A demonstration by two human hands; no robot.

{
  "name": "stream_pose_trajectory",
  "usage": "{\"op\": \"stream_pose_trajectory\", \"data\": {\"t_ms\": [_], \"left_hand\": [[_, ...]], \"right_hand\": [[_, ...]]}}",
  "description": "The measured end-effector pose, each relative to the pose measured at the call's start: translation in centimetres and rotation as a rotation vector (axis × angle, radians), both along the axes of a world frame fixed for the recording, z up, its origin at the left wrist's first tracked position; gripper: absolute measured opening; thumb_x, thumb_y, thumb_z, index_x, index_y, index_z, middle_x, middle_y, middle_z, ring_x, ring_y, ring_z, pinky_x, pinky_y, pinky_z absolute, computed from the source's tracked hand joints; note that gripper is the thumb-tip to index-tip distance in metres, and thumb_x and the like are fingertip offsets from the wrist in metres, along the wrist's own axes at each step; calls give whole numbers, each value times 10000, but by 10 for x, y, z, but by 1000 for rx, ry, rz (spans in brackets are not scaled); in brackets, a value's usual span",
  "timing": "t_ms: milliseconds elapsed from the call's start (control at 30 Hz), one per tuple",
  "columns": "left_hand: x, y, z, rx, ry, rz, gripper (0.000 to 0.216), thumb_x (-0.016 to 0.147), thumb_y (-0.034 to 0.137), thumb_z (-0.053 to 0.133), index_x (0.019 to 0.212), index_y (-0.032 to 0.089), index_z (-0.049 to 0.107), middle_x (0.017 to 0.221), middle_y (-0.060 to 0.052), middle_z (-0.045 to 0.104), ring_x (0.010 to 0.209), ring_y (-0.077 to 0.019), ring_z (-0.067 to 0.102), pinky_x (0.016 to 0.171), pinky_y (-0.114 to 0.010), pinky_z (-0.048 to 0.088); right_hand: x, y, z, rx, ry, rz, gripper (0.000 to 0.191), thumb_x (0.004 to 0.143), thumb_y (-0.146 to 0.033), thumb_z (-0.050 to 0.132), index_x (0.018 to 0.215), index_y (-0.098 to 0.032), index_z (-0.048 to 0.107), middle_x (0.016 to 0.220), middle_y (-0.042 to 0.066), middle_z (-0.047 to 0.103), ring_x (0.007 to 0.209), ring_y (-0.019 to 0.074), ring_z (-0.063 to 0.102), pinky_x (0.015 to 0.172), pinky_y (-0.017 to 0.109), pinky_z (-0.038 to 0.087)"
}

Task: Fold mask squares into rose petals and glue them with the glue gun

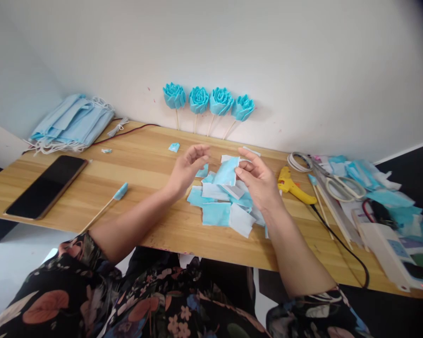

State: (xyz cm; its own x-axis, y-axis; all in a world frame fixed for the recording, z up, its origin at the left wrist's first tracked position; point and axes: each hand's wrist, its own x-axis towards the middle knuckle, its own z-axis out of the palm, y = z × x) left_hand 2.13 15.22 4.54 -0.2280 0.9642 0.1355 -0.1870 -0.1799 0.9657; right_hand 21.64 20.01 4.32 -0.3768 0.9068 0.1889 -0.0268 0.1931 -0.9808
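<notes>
Between thumb and fingers, my right hand pinches a light-blue square of mask fabric by its right edge. My left hand is raised to the left of that square, fingers curved and apart from the thumb, with nothing visible in it. Under both hands lies a loose pile of cut blue and white fabric pieces. A stick with a blue wrapped tip rests on the table beside my left forearm.
Several blue fabric roses on sticks lean against the wall. At left are a phone and stacked face masks. To the right lie a yellow glue gun, scissors, tape, a white power strip and fabric scraps.
</notes>
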Motion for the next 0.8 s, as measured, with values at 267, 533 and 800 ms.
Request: {"op": "stream_pose_trajectory", "data": {"t_ms": [267,533,800], "left_hand": [[6,-8,2,128,91,-328,492,821,329,730,1285,224,604,1402,-118,588,1333,-288,504,1075,-437,420],[10,-1,-13,46,-2,-417,848,704,110,771,1463,288,435,1378,-115,610,1300,-266,557,1042,-393,462],[3,0,-13,-146,-191,-385,811,776,162,698,1511,227,361,1162,-118,740,788,-168,709,661,-248,497]], "right_hand": [[-3,-2,1,-97,91,6,513,789,-282,731,1288,-297,613,805,-39,644,694,115,617,698,292,538],[-1,-5,1,-83,70,67,624,844,-392,703,1428,-339,491,1026,18,715,840,162,679,802,355,589],[2,-3,5,116,-37,-57,588,893,-434,639,1449,-342,472,1054,43,716,840,181,669,629,306,552]]}}
